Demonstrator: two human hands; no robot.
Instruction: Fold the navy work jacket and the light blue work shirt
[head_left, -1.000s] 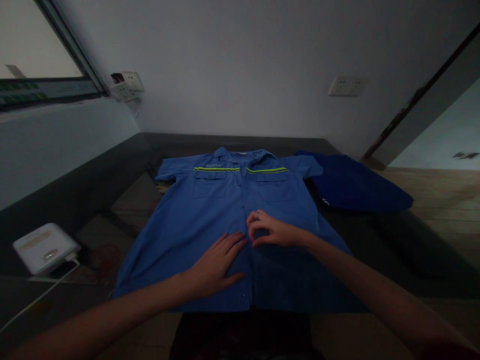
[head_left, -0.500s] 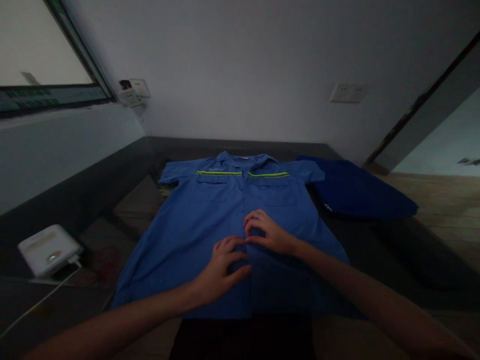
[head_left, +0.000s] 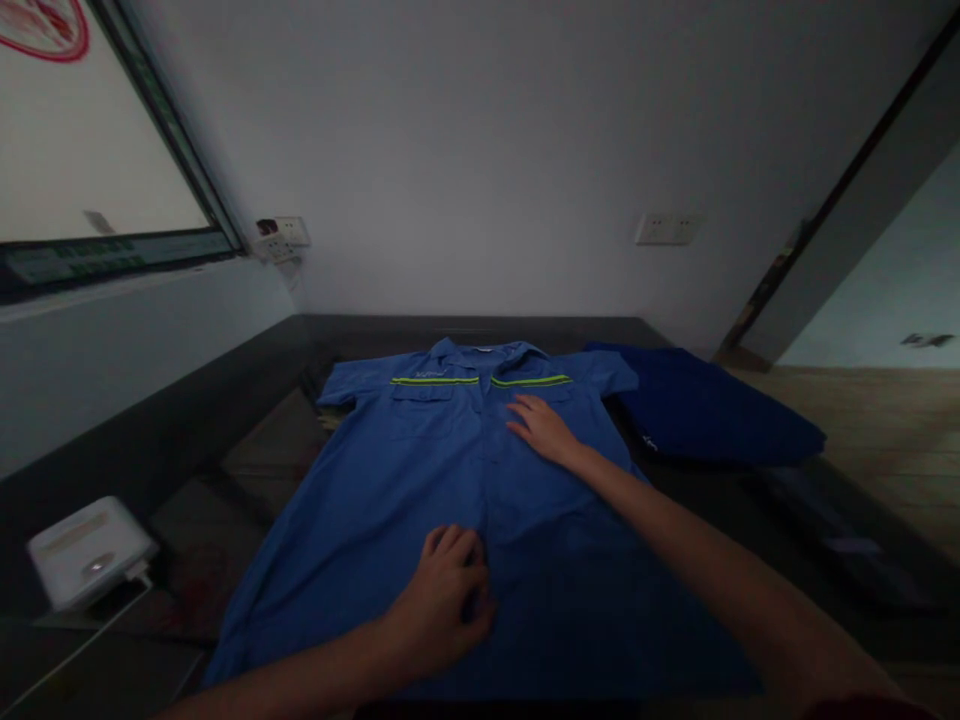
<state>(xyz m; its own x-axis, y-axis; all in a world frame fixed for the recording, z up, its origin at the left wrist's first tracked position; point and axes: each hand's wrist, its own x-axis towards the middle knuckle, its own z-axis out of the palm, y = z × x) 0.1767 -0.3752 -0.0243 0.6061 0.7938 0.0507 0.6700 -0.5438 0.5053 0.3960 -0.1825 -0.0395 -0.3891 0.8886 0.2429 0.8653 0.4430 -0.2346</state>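
Note:
A blue short-sleeved work shirt lies spread front side up on a dark table, collar away from me. It has yellow-green stripes across the chest and flap pockets below them. My right hand rests on the shirt's right chest side, fingers spread and holding nothing. Lower down, at the front placket, my left hand is curled, with thumb and forefinger close together on the cloth. Its fingertips are partly hidden, and the pinched bit of fabric is dim.
A darker blue folded garment lies right of the shirt, touching its sleeve. On the left is a white box-like device with a cable. Behind the table rises a wall with sockets. A window frame is at upper left.
My right hand has moved away from the placket, up toward the chest, and its fingers have straightened. My left hand has come lower and curled. The view has tilted up slightly.

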